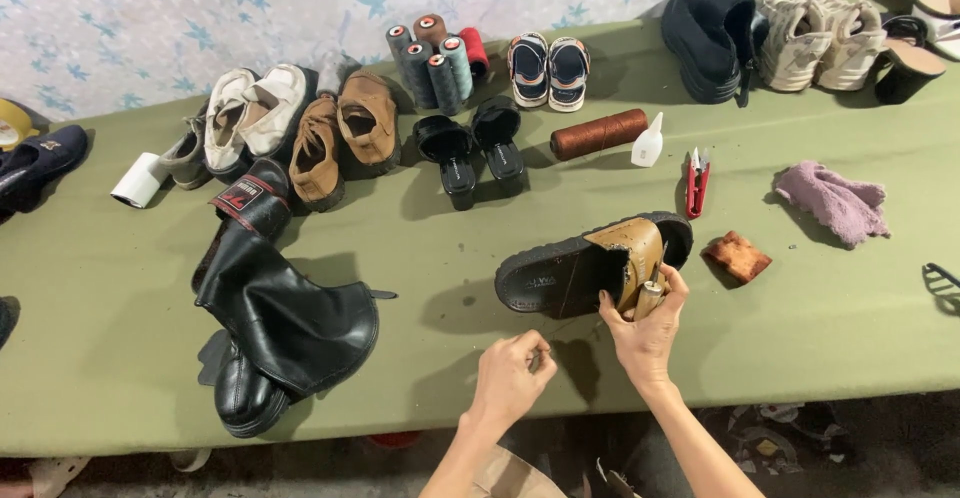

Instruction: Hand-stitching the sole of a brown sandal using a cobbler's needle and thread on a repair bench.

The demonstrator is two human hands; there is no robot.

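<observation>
Near the front edge of the table [120, 288], the right hand [645, 333] grips the strap of a sandal [560, 273]; the left hand [512, 373] is closed, fingertips pinched together.

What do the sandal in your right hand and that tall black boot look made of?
Sandal: tan strap looks like matte leather, creased and scuffed; the black sole looks like moulded rubber or foam with a ridged edge. Boot: smooth black leather or a synthetic imitation, with soft folds and a dull sheen. Right hand grips the strap.

wire object [940, 280] cut by right edge; navy shoe [35, 163] cut by left edge; item pinched in left hand [512, 373] fingers too small to tell.
</observation>
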